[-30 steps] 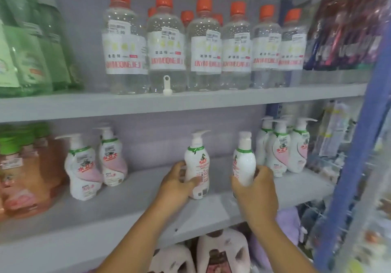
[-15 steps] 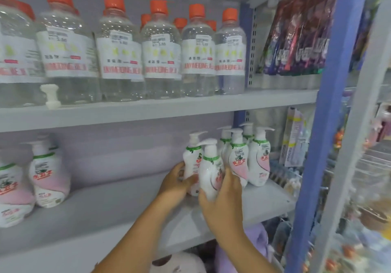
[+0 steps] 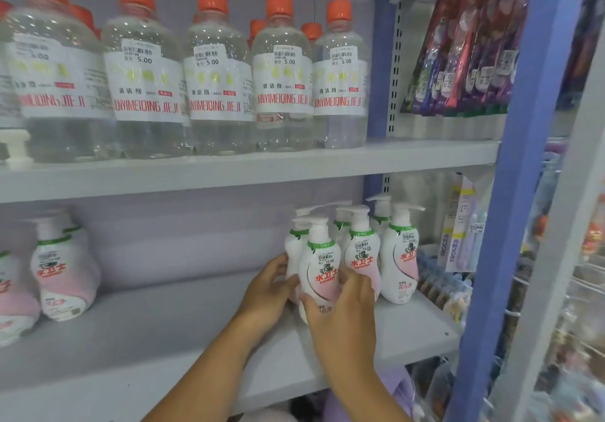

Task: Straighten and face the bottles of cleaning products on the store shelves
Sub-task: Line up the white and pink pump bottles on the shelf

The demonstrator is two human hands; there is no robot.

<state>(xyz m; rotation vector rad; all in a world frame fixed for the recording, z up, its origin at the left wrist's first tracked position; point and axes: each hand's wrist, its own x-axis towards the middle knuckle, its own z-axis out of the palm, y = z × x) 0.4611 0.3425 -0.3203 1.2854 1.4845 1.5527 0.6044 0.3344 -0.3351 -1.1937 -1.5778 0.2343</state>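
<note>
Grey store shelving fills the view, with a blue upright [image 3: 523, 172] on the right and hanging packets [image 3: 471, 45] beyond it. On the upper shelf [image 3: 248, 169] stands a row of clear bottles with orange caps [image 3: 216, 74], their white labels turned forward. On the lower shelf [image 3: 147, 333] a cluster of white pump bottles [image 3: 397, 258] stands at the right end, just beside the upright, and a few more pump bottles [image 3: 62, 271] stand well apart at the far left.

The right hand [image 3: 343, 310] has its grip closed round the front pump bottle [image 3: 320, 267]: the thumb lies across the lower left of the label and the fingers curl round its right side, touching the neighbouring bottle [image 3: 363, 251]. That front bottle stands roughly upright, its red-lettered label facing outward, at the left front of the cluster; whether its base rests on the shelf is hidden by the hand.

The left hand [image 3: 266, 290] reaches in from the left, its fingers wrapped round the lower body of the rear pump bottle [image 3: 293, 248], which stands just behind and to the left of the front one. That bottle's label is not visible.
</note>
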